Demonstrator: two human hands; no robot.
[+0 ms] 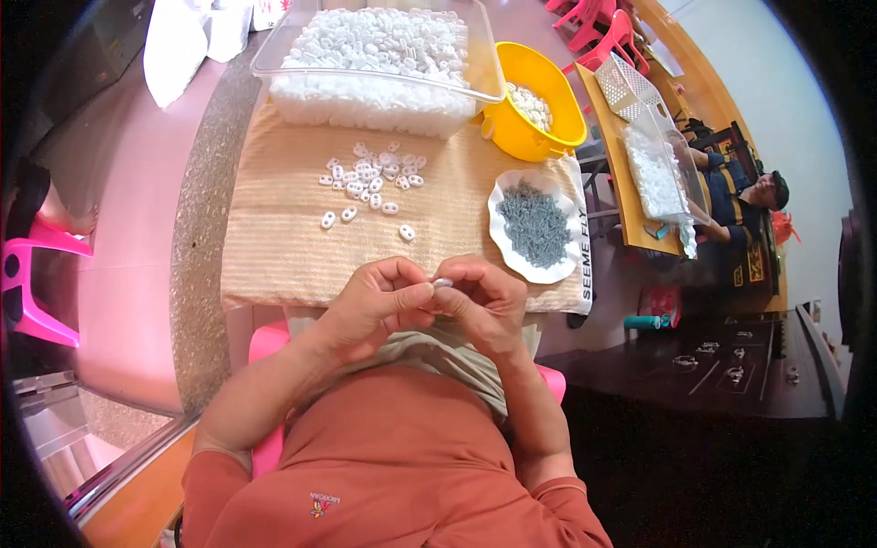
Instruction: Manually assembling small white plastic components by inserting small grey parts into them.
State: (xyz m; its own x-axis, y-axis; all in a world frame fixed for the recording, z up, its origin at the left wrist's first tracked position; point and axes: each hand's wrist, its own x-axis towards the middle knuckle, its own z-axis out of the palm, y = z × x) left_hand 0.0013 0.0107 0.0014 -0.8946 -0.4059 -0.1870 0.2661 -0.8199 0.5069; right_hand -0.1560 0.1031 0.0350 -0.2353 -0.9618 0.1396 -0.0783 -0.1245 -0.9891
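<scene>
Small, glossy white rounded piece [442,283], partly covered, pinched between a person's left hand [379,303] and right hand [486,301], white two-holed plastic ovals [375,184] scattered beyond the grip, white wavy-rimmed dish [500,230] to its right

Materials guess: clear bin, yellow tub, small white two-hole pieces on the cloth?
Clear bin: likely rigid plastic, glossy; see-through walls. Yellow tub: probably plastic, smooth; solid colour, thin wall. White two-hole pieces: probably moulded plastic, smooth; uniform rounded shapes.
</scene>
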